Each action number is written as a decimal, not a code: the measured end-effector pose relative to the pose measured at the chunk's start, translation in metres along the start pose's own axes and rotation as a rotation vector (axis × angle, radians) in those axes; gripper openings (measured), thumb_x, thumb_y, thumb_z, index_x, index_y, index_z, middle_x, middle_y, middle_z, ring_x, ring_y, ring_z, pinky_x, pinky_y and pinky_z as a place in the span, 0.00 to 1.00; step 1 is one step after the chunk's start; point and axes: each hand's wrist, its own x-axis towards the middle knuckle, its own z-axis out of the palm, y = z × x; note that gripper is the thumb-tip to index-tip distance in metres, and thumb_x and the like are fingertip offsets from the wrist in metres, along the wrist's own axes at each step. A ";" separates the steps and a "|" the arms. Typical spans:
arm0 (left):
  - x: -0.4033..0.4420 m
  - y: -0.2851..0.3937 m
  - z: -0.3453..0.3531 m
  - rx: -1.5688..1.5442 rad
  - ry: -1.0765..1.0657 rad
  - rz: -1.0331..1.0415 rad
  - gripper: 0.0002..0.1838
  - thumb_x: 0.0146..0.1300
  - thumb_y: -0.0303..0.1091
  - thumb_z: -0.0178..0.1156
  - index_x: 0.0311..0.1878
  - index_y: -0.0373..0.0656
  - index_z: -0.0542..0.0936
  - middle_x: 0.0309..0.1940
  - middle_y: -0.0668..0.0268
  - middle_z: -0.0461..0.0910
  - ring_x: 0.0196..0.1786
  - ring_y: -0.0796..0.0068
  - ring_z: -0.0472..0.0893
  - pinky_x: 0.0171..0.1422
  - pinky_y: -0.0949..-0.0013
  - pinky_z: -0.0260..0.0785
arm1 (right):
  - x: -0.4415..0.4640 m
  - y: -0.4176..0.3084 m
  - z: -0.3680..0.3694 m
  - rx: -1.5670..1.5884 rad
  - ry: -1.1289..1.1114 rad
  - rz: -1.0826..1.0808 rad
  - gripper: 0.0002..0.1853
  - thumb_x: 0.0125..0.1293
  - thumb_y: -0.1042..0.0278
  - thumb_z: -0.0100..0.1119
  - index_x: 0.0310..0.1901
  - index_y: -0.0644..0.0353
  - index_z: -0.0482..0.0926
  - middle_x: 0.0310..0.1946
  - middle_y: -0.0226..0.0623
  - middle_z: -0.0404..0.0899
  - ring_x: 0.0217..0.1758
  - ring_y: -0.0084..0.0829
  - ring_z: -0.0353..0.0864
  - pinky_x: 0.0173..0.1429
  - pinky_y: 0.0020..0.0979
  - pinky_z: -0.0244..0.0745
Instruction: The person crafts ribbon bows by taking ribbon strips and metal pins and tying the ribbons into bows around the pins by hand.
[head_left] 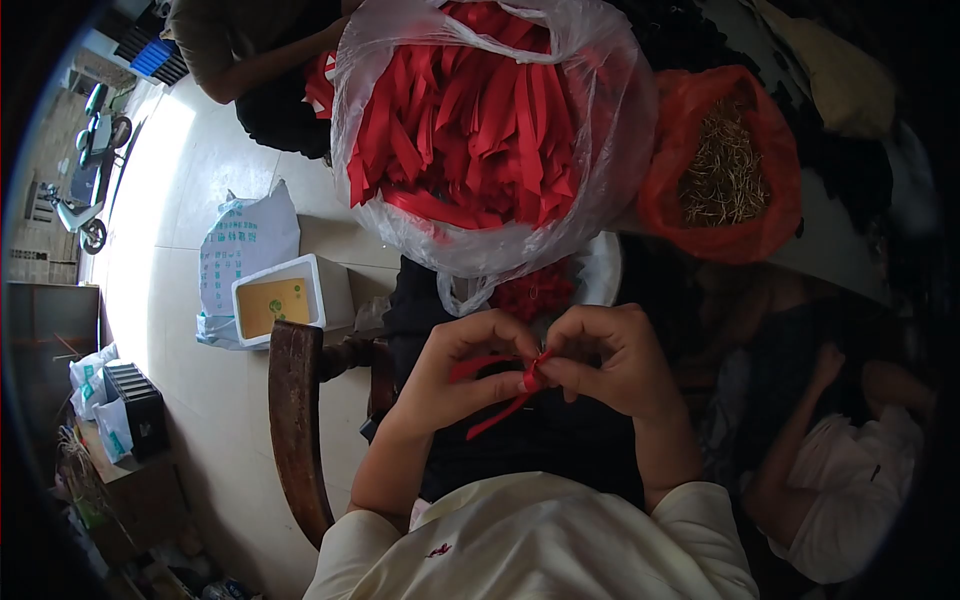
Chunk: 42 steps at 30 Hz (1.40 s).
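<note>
Both hands meet over the lap, thumbs and fingertips pinched on one red ribbon. My left hand grips it from the left, and a loose ribbon end hangs down below the fingers. From the right, my right hand pinches the same small looped part, fingers curled. Just beyond the hands is a pile of red pieces beside a white basin. Above that, a clear plastic bag stands open, full of red ribbon strips.
An orange-red bag of thin golden pieces lies at the upper right. A wooden chair part and a white foam box are at left. One person's arm shows at upper left, another person at lower right.
</note>
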 end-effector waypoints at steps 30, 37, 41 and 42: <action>-0.003 0.006 0.011 0.317 0.245 0.267 0.09 0.50 0.22 0.65 0.37 0.37 0.82 0.38 0.62 0.78 0.42 0.72 0.77 0.49 0.72 0.67 | 0.003 0.013 0.019 -0.197 0.328 -0.516 0.10 0.60 0.67 0.58 0.35 0.67 0.79 0.34 0.37 0.75 0.38 0.24 0.75 0.40 0.23 0.69; -0.016 0.000 0.008 -0.233 -0.039 0.085 0.07 0.54 0.23 0.62 0.35 0.28 0.80 0.38 0.48 0.78 0.35 0.66 0.80 0.35 0.68 0.79 | 0.002 0.020 0.016 -0.130 0.163 -0.327 0.29 0.70 0.47 0.39 0.44 0.72 0.76 0.41 0.45 0.77 0.43 0.33 0.80 0.49 0.28 0.71; -0.017 -0.003 0.010 -0.334 0.130 0.047 0.07 0.57 0.23 0.60 0.39 0.32 0.79 0.38 0.57 0.78 0.31 0.75 0.79 0.31 0.78 0.72 | 0.005 0.017 0.003 0.099 0.006 -0.248 0.36 0.67 0.37 0.36 0.47 0.69 0.76 0.44 0.46 0.77 0.40 0.29 0.78 0.47 0.27 0.71; -0.018 -0.002 0.009 -0.319 0.174 0.027 0.07 0.58 0.22 0.60 0.40 0.33 0.79 0.39 0.61 0.78 0.30 0.78 0.79 0.31 0.80 0.70 | 0.005 0.015 0.002 0.059 0.022 -0.298 0.37 0.66 0.35 0.35 0.47 0.69 0.76 0.44 0.46 0.77 0.39 0.29 0.78 0.47 0.27 0.71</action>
